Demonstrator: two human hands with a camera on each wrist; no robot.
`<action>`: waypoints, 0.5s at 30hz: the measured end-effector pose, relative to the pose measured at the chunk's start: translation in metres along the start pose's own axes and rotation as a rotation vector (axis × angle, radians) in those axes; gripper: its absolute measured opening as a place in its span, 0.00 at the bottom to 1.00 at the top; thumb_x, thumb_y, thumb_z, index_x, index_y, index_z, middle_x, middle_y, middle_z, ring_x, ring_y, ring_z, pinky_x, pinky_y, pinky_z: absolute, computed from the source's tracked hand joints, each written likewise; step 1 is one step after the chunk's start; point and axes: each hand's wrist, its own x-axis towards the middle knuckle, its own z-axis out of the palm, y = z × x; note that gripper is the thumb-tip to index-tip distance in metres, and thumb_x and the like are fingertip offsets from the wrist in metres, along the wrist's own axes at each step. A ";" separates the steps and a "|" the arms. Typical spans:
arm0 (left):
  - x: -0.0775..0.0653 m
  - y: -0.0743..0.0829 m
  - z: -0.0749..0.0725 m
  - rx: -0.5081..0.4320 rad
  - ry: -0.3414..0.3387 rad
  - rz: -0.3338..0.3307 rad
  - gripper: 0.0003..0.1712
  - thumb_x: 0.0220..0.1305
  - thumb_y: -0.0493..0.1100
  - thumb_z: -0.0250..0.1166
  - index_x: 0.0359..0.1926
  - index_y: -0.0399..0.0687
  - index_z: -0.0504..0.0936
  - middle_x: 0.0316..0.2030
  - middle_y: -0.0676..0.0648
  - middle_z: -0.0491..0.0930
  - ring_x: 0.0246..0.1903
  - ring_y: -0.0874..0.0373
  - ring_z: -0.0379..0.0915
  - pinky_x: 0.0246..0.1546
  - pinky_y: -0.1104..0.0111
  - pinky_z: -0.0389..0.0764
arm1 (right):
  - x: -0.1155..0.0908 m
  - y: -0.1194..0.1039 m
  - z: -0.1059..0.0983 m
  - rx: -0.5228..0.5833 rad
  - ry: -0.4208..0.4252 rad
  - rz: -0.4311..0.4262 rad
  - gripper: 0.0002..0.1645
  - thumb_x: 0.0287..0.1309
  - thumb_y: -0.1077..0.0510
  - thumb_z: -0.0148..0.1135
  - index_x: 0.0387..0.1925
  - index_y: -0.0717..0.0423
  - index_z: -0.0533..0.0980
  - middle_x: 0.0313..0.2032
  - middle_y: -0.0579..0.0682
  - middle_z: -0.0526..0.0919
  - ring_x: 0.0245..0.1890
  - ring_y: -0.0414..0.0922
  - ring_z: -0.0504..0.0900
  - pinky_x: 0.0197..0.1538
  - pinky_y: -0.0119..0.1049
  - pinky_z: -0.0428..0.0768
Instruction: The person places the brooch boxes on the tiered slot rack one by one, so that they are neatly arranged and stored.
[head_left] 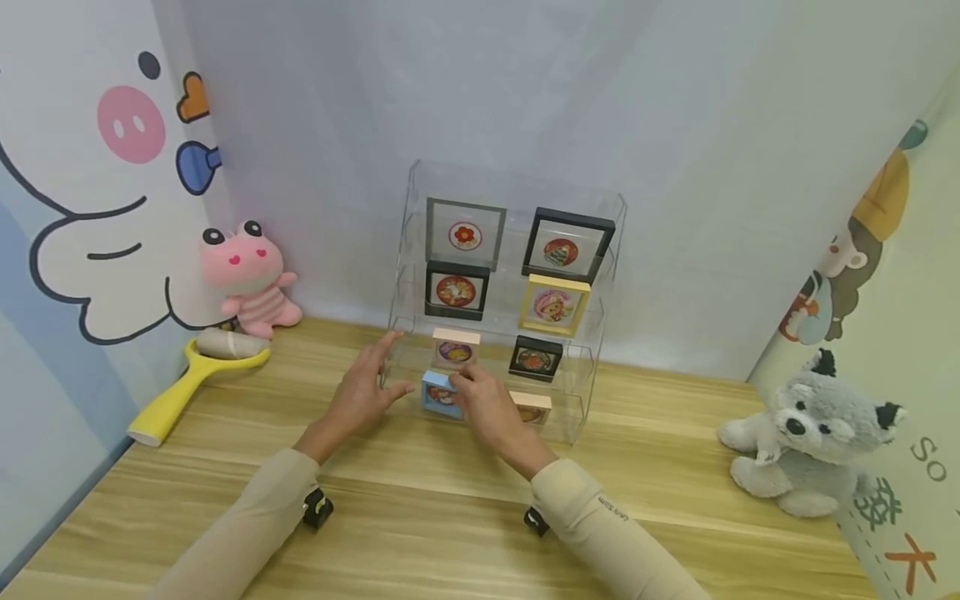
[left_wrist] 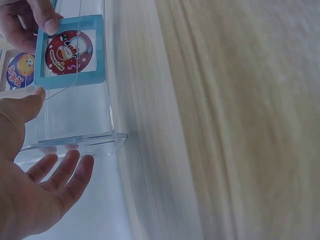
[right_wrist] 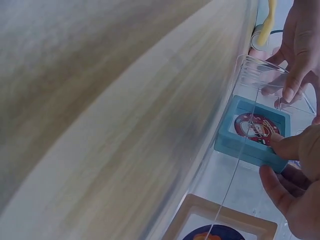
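A clear acrylic tiered rack (head_left: 517, 179) stands on the wooden table and holds small square frames with round pictures. On its lowest tier, at the left, is a light-blue frame (left_wrist: 97, 47) with a red round picture. My right hand (head_left: 487, 408) pinches this frame by its upper edge, thumb on the front and fingers behind, as the right wrist view shows. The left hand (head_left: 363, 392) is at the rack's left side, thumb and fingers spread around the side panel. Right of the blue frame, partly behind my right hand, sits a peach frame (right_wrist: 200, 202).
Higher tiers carry a pink frame (head_left: 456, 348), a yellow frame (head_left: 555, 306) and several dark frames, including one at top right (head_left: 567, 246). A pink frog plush (head_left: 251, 279) and a yellow-handled roller (head_left: 176, 396) lie left; a grey dog plush (head_left: 817, 433) sits right.
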 end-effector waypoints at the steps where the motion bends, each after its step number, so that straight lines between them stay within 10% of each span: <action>1: 0.000 0.000 0.001 -0.004 -0.001 0.001 0.51 0.55 0.43 0.76 0.75 0.54 0.58 0.49 0.34 0.74 0.40 0.45 0.73 0.35 0.54 0.79 | -0.001 0.001 0.001 -0.013 0.018 -0.011 0.10 0.54 0.68 0.72 0.40 0.59 0.83 0.41 0.54 0.83 0.38 0.49 0.85 0.40 0.33 0.84; 10: 0.001 -0.001 0.008 -0.015 -0.012 0.026 0.51 0.54 0.42 0.77 0.74 0.53 0.58 0.54 0.32 0.73 0.40 0.44 0.74 0.36 0.51 0.81 | -0.008 0.004 0.004 -0.064 0.090 -0.029 0.07 0.53 0.67 0.72 0.35 0.58 0.85 0.39 0.52 0.85 0.40 0.48 0.83 0.44 0.35 0.83; 15: 0.005 -0.001 0.007 -0.023 -0.012 0.023 0.51 0.54 0.42 0.77 0.75 0.55 0.58 0.54 0.32 0.73 0.40 0.42 0.75 0.36 0.49 0.80 | -0.009 0.001 -0.006 -0.070 0.086 0.036 0.20 0.54 0.61 0.74 0.50 0.58 0.82 0.42 0.53 0.84 0.41 0.49 0.81 0.44 0.38 0.82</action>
